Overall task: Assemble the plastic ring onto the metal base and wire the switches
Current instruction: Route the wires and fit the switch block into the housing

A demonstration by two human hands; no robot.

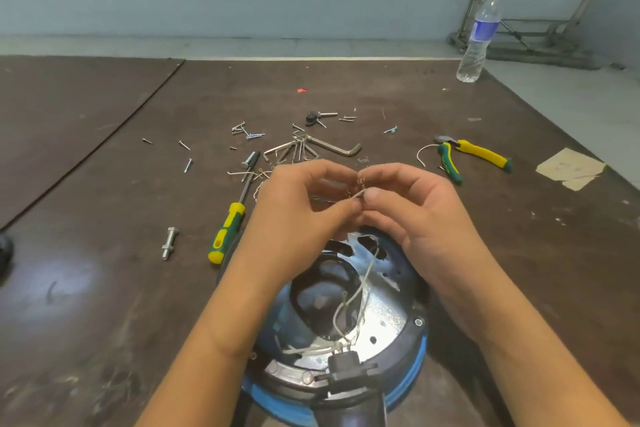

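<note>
The metal base (pixel 381 322), seated in its black plastic ring (pixel 419 333), sat on the brown table (pixel 104 288) close to the person, between the two forearms and just below the hands. Thin white wires (pixel 363 288) rose from it to the fingertips above its far rim. There the left hand (pixel 294 204) and right hand (pixel 415 208) met, each pinching the wire ends between thumb and forefinger.

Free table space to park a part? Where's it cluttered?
Free: left of the bolt and screwdriver to the seam; right of the base, below the pliers. Crowded: screws and hex keys beyond the left hand and right hand, pinching a wire.
</note>
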